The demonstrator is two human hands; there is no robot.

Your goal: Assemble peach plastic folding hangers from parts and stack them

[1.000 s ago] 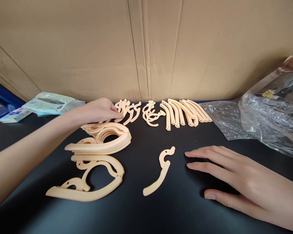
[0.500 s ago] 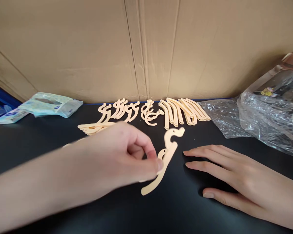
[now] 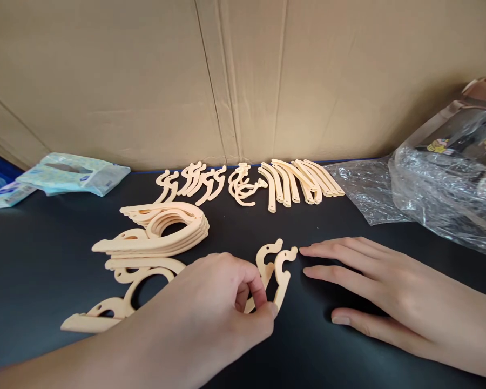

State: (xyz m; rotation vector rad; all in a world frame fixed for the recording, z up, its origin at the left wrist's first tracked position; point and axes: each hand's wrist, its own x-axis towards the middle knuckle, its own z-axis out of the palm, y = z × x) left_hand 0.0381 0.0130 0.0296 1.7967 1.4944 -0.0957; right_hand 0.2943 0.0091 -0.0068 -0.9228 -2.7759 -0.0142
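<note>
My left hand is closed in a pinch, thumb against fingers, on a cream plastic hanger piece with a curled hook at its top end. A second hook-ended piece lies beside it on the left, its lower part hidden by my fingers. My right hand rests open on the dark table with its fingers spread and nothing in it. Its fingertips lie just right of the held piece's hook. Left of my left hand are folded hangers, a stacked bundle and others lower down that my wrist partly covers.
Small curved hook pieces lie in groups along the back of the black table. Several longer bent arms are to their right. A tissue pack sits at back left, and clear plastic bags at right. Cardboard stands behind.
My left hand has come down with the hanger piece. A second hook now shows beside it, and the folded hangers at left are more exposed. My right hand stays in place.
</note>
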